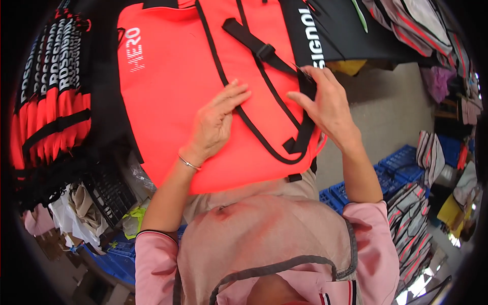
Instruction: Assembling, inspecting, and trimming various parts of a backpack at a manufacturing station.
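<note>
Fingers [235, 93] (L+R) at red/blk bag [168, 107].

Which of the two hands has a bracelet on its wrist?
The left hand: a thin bracelet circles its wrist, while the right hand has a bare wrist.

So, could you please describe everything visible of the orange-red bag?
The bag is orange-red, apparently fabric, with black piping, pale lettering and a buckled black strap. It lies lettered side up, near end by the beige apron. The left hand seems laid on it; the right hand is at its right edge.
</note>
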`<move>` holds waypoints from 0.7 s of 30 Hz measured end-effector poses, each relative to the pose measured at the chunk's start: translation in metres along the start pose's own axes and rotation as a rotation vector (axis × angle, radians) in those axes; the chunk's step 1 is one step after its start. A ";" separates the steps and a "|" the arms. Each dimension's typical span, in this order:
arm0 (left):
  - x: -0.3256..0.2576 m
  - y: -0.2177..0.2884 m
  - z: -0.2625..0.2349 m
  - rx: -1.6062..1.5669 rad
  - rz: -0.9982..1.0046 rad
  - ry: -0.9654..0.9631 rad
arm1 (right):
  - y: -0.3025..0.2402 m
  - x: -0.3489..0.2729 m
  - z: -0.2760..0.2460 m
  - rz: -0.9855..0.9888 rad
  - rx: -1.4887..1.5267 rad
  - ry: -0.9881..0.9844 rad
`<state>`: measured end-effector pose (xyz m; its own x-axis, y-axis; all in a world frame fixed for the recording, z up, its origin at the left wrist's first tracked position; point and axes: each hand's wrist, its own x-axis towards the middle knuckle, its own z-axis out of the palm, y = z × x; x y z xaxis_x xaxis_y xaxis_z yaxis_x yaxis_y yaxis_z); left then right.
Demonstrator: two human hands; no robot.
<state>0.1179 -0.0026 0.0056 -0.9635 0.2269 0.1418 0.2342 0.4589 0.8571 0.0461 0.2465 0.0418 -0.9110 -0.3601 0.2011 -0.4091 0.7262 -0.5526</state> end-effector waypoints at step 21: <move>-0.001 0.006 0.007 0.172 0.091 0.039 | 0.092 -0.127 -0.120 0.965 0.003 -0.304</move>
<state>0.1216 0.0054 0.0073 -0.9410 0.2419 0.2367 0.3358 0.5786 0.7433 0.1177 0.4299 0.0625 -0.8001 0.2463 -0.5471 0.4961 0.7842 -0.3726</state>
